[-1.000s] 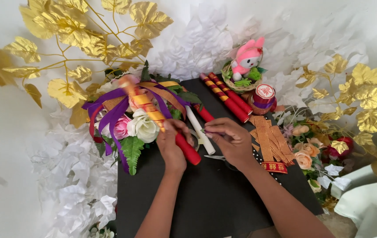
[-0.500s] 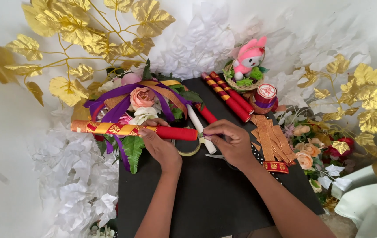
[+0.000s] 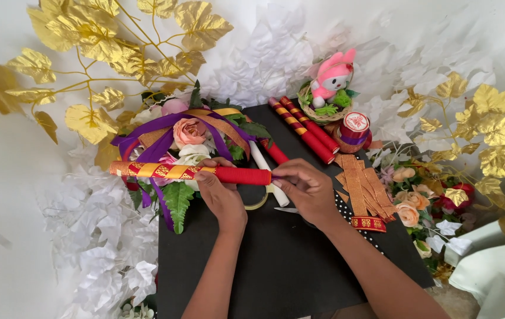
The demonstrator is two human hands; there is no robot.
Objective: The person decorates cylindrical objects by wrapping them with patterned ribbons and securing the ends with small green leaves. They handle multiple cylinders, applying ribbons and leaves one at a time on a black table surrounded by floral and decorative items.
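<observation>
The person holds one red stick (image 3: 205, 173) level across the front of the flower bunch (image 3: 187, 142), above the black mat (image 3: 276, 260). The stick's left part is wound with gold-patterned ribbon; its right part is bare red. The left hand (image 3: 220, 192) grips the stick near its middle, fingers curled closed over it from behind. The right hand (image 3: 305, 189) meets the stick's right end, thumb and fingertips pinched narrow on that end.

Just under the hands, on the mat, lie one white stick (image 3: 267, 177), one tape ring (image 3: 258, 201) and a pair of scissors (image 3: 291, 210), mostly hidden by the right hand. A third red stick (image 3: 275, 152) pokes out beside the white one, partly covered by the bunch.

Farther back on the mat, two red sticks with gold bands (image 3: 303, 127) lie side by side, touching each other. Next to them stands one small basket (image 3: 323, 103) holding one pink plush rabbit (image 3: 332, 74). One ribbon spool (image 3: 354, 127) stands just in front of the basket. A fan of gold ribbon strips (image 3: 362, 183) lies at the mat's right edge; how many strips cannot be told.

The bunch has purple and gold ribbons, one peach rose (image 3: 189, 131) and one white rose (image 3: 193, 155) clearly seen. Two sprays of gold leaves (image 3: 93, 59) flank the scene, with white leaves (image 3: 99, 248) around them.
</observation>
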